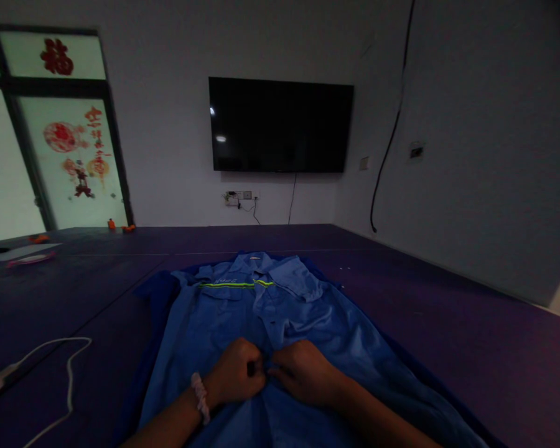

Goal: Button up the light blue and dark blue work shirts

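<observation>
A blue work jacket point(242, 317) lies spread out before me, collar at the far end, with a yellow-green stripe across the chest and a short-looking folded sleeve at the right. Along its front opening, my left hand point(238, 370) is closed in a pinch on the jacket's front edge, a pink scrunchie point(200, 398) around its wrist. Close beside it, my right hand point(303, 373) also pinches the front edge, fingertips nearly meeting the left ones. The small bit of cloth between the fingers is mostly hidden. Darker blue cloth point(161, 295) shows underneath the jacket.
The jacket rests on a dark purple surface point(429, 298). A white cable point(70, 373) with a plug curves at the left. Farther left lie a flat pale item point(23, 252) and small orange objects point(128, 228). A television point(280, 124) hangs on the far wall; a black cable point(392, 137) dangles at the right.
</observation>
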The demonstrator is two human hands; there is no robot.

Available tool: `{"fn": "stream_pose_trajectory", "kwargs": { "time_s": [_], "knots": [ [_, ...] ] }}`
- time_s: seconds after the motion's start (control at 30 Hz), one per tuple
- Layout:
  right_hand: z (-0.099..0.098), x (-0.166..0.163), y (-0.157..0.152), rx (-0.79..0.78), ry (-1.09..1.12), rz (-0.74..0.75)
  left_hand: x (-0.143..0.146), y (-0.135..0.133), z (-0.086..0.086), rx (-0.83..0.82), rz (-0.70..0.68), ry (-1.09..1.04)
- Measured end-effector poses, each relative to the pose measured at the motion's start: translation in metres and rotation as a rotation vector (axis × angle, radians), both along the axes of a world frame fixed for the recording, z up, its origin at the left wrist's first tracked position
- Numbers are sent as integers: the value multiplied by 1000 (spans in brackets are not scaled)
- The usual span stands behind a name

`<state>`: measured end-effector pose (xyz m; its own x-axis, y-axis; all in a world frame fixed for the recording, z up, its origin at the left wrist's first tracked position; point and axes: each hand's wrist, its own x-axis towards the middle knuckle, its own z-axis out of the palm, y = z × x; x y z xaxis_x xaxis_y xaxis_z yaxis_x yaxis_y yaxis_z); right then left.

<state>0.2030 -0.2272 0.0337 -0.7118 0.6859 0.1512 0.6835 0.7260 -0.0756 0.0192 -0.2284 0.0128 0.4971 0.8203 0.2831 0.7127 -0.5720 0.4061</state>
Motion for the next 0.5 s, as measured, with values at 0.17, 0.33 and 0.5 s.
{"fn": "stream_pose_trajectory", "kwargs": {
  "time_s": [0.17, 0.33, 0.5],
  "knots": [
    [2, -1, -1, -64, 53, -45, -1, -1, -2, -19, 11, -12],
    [-4, -4, 1, -92, 89, -87, 0, -2, -3, 19, -9, -20],
    [-8, -6, 3, -96, 89, -115, 1, -1, -1, 8, -15, 18]
  ]
}}
